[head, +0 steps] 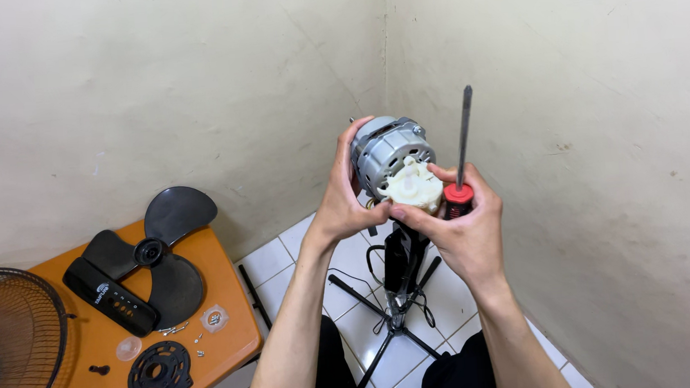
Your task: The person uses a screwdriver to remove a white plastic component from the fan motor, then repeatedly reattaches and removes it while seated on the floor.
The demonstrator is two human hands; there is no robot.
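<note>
I have the fan motor (389, 153) up in front of me, held in the air near the corner of the room, its grey metal body turned away and the cream-white plastic gear housing (415, 185) on its near end facing me. My left hand (346, 202) wraps the motor's left side, fingers curled over the top of the casing and thumb at the front. My right hand (464, 230) is closed around the red handle of a screwdriver (461, 160), whose shaft points straight up and is not on any screw; the thumb and forefinger of that hand also press on the white housing.

Directly below the motor stands the black fan stand (401, 276) on the white tiled floor (276, 261), with loose wires around its base.

By my judgement the stripping is well along. On the orange bench (218, 253) to the left lie the black fan blade (161, 249), a black control panel piece (111, 296), a round black slotted plate (159, 374), small screws (177, 329) and two small clear pieces. A wire fan guard (4, 344) sits at the bench's left end. What appears left is the motor itself: the white housing is still seated on it.
</note>
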